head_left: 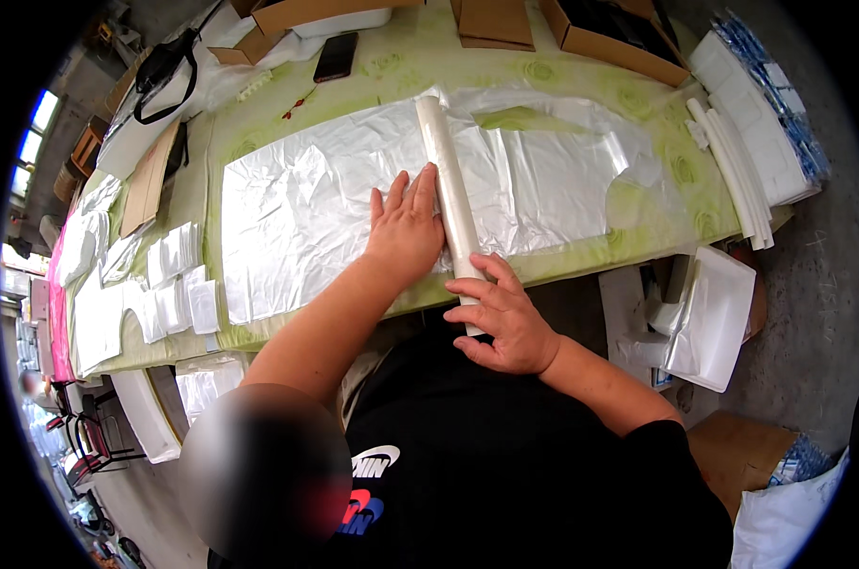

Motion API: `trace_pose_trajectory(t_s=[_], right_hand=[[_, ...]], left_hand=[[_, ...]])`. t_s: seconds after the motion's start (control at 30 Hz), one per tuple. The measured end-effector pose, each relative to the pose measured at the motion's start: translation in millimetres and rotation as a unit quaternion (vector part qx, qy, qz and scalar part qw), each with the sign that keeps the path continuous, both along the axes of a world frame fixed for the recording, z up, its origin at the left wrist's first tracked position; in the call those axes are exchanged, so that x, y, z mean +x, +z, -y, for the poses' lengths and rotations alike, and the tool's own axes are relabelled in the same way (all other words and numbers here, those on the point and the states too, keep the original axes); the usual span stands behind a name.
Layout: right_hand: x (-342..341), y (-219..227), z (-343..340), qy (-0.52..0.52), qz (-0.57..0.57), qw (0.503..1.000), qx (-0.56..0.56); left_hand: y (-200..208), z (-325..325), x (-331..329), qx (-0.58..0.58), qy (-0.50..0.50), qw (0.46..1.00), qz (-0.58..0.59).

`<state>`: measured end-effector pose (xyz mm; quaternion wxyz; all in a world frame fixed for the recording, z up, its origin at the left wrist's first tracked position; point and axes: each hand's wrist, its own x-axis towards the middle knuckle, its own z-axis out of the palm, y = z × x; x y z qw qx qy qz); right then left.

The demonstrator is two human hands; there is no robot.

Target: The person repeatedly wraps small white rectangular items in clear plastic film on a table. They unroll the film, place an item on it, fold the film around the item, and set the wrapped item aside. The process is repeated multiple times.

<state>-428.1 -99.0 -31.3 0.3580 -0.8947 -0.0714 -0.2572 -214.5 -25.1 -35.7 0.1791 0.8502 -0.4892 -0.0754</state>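
A long whitish roll (pixel 447 171) of what looks like plastic film lies across a thin, crinkled plastic sheet (pixel 297 199) spread flat on the table. My left hand (pixel 406 228) rests palm down on the sheet, fingers stretched out, its edge against the roll's left side. Over the roll's near end, which sticks out past the table edge, my right hand (pixel 510 318) lays its spread fingertips. The thumb of that hand is apart from the fingers, close to the roll's tip. More clear film (pixel 543 180) extends to the right of the roll, with a ragged gap in it.
The table wears a green flowered cover (pixel 392 71). A dark phone (pixel 336 57) and open cardboard boxes (pixel 619 43) lie along the far side. Small white folded packets (pixel 173 251) sit at left, white tubes (pixel 733 175) at right. A white bin (pixel 714 318) stands below the right edge.
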Motion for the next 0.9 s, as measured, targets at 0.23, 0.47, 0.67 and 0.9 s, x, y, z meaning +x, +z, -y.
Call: trace_pose_trajectory(t_s=[0.23, 0.47, 0.67, 0.9], right_hand=[[-1, 14, -3, -0.022, -0.028, 0.999, -0.031], [27, 4, 30, -0.192, 0.008, 0.98, -0.053], [132, -9, 73, -0.156, -0.042, 0.968, -0.191], [222, 14, 165, -0.34, -0.348, 0.873, -0.03]], left_hand=[[25, 4, 10, -0.117, -0.178, 0.974, 0.072], [6, -20, 24, -0.246, -0.13, 0.96, -0.021], [3, -44, 25, -0.238, -0.151, 0.96, -0.003], [5, -56, 22, -0.229, -0.1, 0.968, -0.026]])
